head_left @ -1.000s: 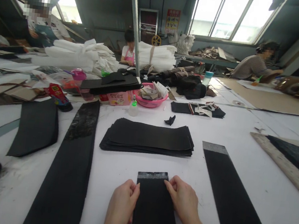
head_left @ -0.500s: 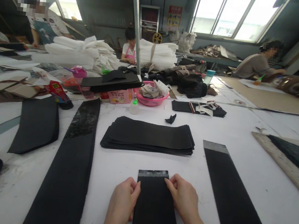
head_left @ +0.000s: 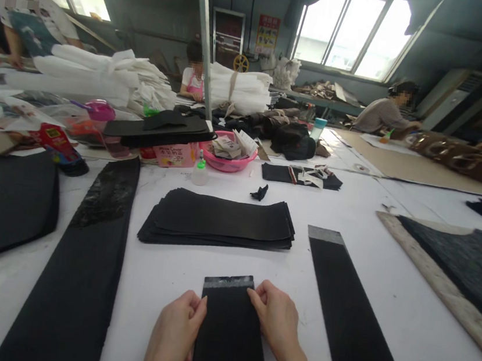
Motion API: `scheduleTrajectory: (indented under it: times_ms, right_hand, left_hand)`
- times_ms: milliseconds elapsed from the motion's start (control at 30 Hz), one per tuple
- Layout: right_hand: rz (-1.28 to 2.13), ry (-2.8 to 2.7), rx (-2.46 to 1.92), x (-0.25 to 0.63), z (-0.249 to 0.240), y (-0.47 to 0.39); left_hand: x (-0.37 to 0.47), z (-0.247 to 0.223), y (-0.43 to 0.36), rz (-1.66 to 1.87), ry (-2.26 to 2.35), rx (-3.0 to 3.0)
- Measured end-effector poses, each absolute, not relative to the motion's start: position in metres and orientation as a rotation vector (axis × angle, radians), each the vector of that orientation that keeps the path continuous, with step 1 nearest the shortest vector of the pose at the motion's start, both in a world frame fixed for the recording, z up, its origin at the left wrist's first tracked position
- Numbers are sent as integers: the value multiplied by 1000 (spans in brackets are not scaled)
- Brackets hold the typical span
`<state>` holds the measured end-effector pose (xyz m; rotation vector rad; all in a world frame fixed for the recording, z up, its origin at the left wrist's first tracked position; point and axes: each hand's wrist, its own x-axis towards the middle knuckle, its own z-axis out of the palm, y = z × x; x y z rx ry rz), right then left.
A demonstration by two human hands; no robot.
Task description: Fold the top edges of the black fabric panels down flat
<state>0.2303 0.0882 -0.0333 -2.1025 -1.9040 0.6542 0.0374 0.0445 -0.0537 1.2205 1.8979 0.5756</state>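
A long black strip of sheet material (head_left: 228, 337) lies in front of me, with a shiny greyish band across its far end. My left hand (head_left: 176, 331) pinches its left edge between thumb and fingers. On the opposite edge, just below the band, my right hand (head_left: 275, 313) pinches it too. Beyond the hands lies a stack of black panels (head_left: 223, 216). Another black strip (head_left: 352, 311), with a grey end, lies to the right. At left is a longer black strip (head_left: 75, 277) with a glossy, wet-looking far part.
A green-capped bottle (head_left: 199, 174) stands by a pink basin (head_left: 230, 160) holding paper pieces. A small black scrap (head_left: 259, 193) lies behind the stack. Black panels (head_left: 12, 205) lie far left, a beige-edged dark piece (head_left: 453, 271) at right. Several people work beyond the table.
The view has swung slightly to the right, so everything appears shifted left. Both hands keep their pinch on the strip's edges, and the strip looks unmoved between them.
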Motion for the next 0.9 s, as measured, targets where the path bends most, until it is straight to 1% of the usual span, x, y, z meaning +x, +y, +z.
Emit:
scheduleTrajectory:
  times_ms: [900]
  right_hand:
    - [713,-1896,-2110,231,-29,93]
  left_hand:
    - [40,-46,48,533,1940,1260]
